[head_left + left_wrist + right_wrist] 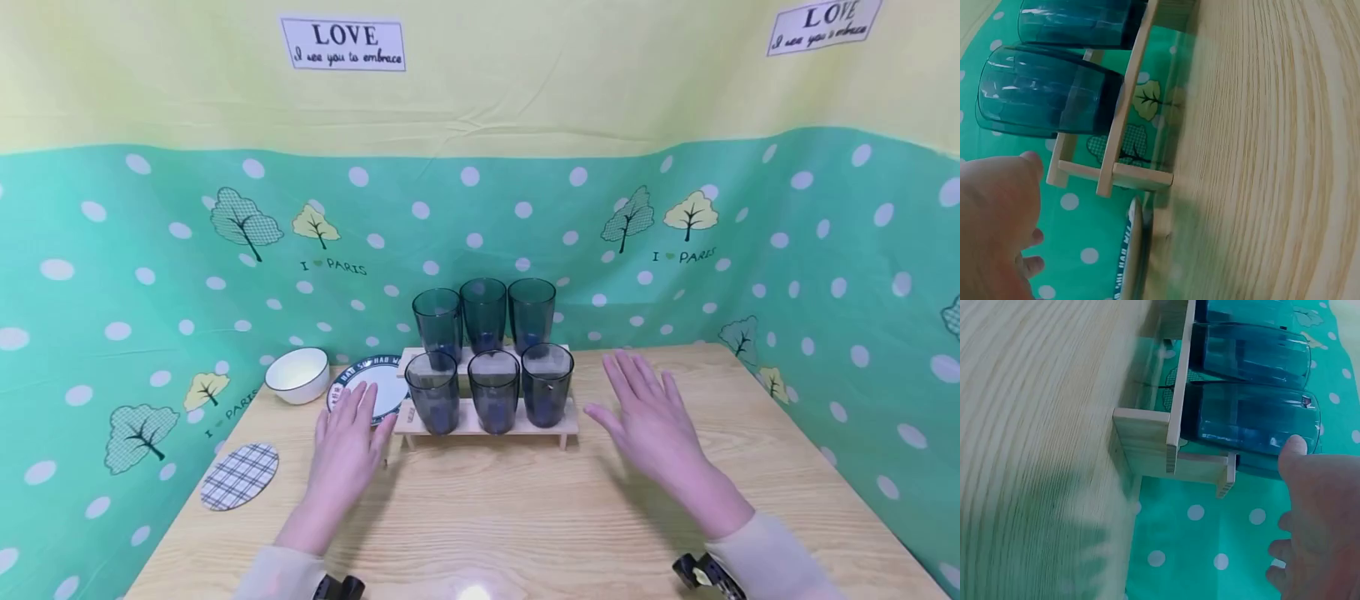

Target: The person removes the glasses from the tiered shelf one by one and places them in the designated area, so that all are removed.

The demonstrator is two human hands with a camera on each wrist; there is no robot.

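A two-tier wooden rack (480,423) stands at the back middle of the table. Dark tinted glasses fill it in two rows; the front row has a left glass (432,396), a middle glass (494,393) and a right glass (547,387). My left hand (345,454) hovers left of the rack, fingers straight and holding nothing. On the other side, my right hand (654,417) is held with fingers spread, also holding nothing. The right wrist view has the thumb overlapping the rim of the nearest glass (1250,419); whether it touches cannot be told.
Behind the left hand lies a round plate (390,387) with a dark lettered rim. A white bowl (298,377) stands farther left, and a checked oval mat (240,477) lies near the left table edge. Polka-dot cloth (480,225) hangs around the wooden table (495,517).
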